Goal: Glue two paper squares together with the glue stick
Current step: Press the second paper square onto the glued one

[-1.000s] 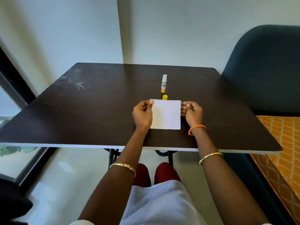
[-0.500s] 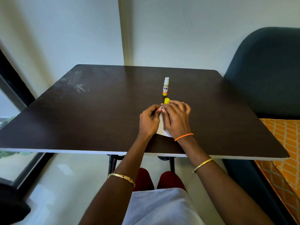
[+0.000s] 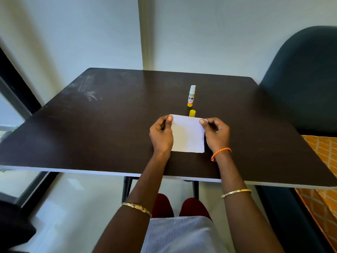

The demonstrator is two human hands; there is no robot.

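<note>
A white paper square (image 3: 187, 136) lies on the dark table (image 3: 109, 125) near its front edge. My left hand (image 3: 161, 136) pinches its far left corner, thumb on top. My right hand (image 3: 217, 134) pinches the far right corner. Only one sheet shows; I cannot tell if a second lies beneath. The glue stick (image 3: 191, 96) stands upright and uncapped behind the paper, its white glue exposed. Its yellow cap (image 3: 192, 113) sits on the table between the stick and the paper's far edge.
A dark upholstered chair (image 3: 306, 79) stands at the right of the table, with an orange patterned cushion (image 3: 322, 161) beside the table's right edge. A wall runs right behind the table. A window frame (image 3: 16, 99) is at the left.
Half a second ago both hands were bunched together over the paper's middle, covering it. They have since moved apart to the far corners, and the sheet lies flat and uncovered.
</note>
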